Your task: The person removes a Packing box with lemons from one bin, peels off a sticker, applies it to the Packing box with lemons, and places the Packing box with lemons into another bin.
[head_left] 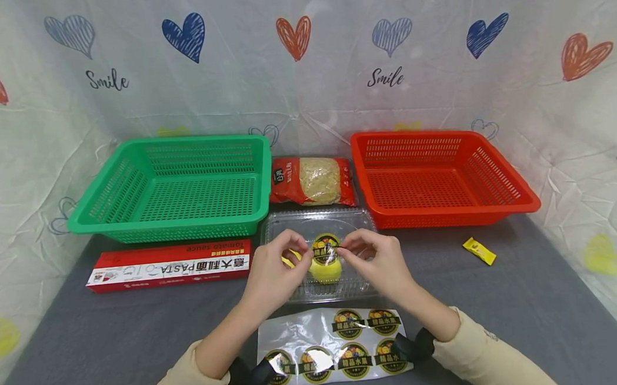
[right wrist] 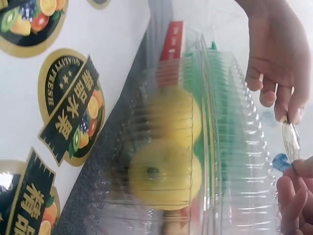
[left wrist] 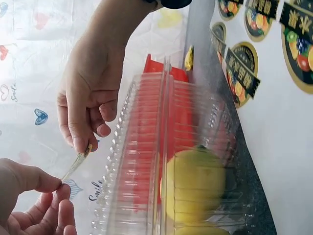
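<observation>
Grey desk (head_left: 84,347), heart-print backdrop: left hand (head_left: 276,271) and right hand (head_left: 373,259) each pinch one edge of a round sticker (head_left: 325,247), stretched just above a clear clamshell box (head_left: 316,224) holding yellow fruit (head_left: 326,270).

Bright, even light with soft shadows – glare on the sticker sheet (head_left: 333,347) (wrist views blurred close up), head view's edges bowed.
</observation>
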